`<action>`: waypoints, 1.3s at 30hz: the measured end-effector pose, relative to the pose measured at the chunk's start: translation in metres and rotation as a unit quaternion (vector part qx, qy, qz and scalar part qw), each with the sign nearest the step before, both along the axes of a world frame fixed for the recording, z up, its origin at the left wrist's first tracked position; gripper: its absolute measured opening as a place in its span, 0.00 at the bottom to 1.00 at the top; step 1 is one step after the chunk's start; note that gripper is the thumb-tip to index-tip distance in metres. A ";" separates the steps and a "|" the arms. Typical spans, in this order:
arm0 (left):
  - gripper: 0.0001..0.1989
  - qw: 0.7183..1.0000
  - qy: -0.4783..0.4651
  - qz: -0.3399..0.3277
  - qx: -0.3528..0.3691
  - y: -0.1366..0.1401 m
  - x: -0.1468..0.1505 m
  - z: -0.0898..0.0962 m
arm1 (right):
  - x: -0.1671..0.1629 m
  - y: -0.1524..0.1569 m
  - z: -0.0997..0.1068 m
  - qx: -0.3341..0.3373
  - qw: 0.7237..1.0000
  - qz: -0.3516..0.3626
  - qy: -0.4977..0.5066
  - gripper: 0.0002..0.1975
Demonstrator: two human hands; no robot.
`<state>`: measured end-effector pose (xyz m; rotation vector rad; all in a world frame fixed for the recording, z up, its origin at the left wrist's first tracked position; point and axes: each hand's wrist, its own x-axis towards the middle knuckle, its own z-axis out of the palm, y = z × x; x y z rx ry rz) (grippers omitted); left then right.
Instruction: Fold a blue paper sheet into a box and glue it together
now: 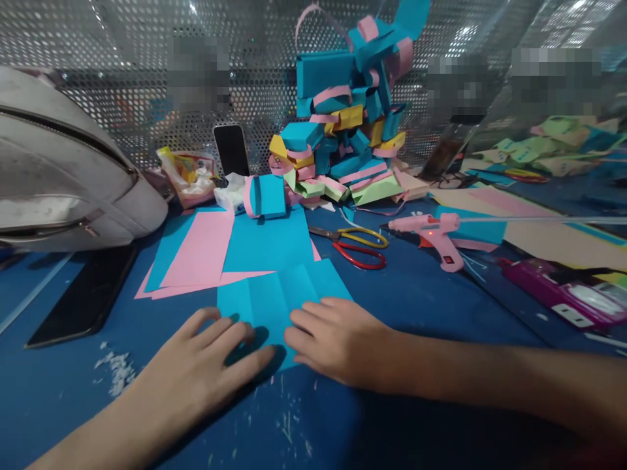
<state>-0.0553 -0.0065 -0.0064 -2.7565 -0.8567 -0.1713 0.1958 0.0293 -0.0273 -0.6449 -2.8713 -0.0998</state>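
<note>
In the head view, the creased blue sheet (274,294) lies on the table (401,307) at the lower centre of the frame, with the left hand (210,359) at its lower-left edge, fingers parted and curved. The right hand (343,339) rests on the sheet's lower-right part, fingers close together; whether it pinches the paper cannot be determined. Scissors (337,236) and a pink glue gun (447,225) lie right of centre.
</note>
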 end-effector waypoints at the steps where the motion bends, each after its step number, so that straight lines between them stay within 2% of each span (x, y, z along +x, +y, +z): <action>1: 0.18 1.000 0.002 -0.008 -0.007 -0.001 0.000 0.001 | 0.000 0.001 0.002 -0.013 1.000 0.002 -0.006 0.07; 5: 0.22 1.000 -0.001 -0.028 -0.009 -0.003 -0.001 0.004 | 0.000 0.002 0.008 -0.050 0.998 0.005 -0.023 0.08; 11: 0.20 0.998 -0.023 -0.057 -0.031 -0.010 -0.005 0.006 | 0.002 -0.001 0.012 -0.036 0.999 0.006 -0.035 0.09; 19: 0.20 0.999 0.036 -0.017 -0.016 -0.032 -0.035 0.009 | 0.003 -0.005 0.018 -0.002 0.999 0.025 -0.039 0.09; 23: 0.19 0.999 0.008 0.030 -0.032 -0.041 -0.044 0.008 | 0.000 -0.006 0.017 0.059 0.995 0.080 -0.016 0.18; 27: 0.20 0.999 -0.013 0.044 -0.023 -0.045 -0.045 0.008 | 0.001 -0.009 0.016 0.085 0.990 0.115 0.006 0.15; 32: 0.20 0.999 -0.018 0.025 -0.034 -0.042 -0.045 0.011 | 0.022 -0.017 0.018 0.065 0.995 0.080 0.009 0.11; 36: 0.20 0.996 -0.061 0.043 -0.056 -0.041 -0.042 0.013 | 0.050 -0.025 0.017 0.058 0.998 0.022 0.007 0.13; 39: 0.21 0.996 -0.053 0.041 -0.061 -0.038 -0.041 0.015 | 0.070 -0.029 0.014 0.074 0.997 -0.024 0.000 0.15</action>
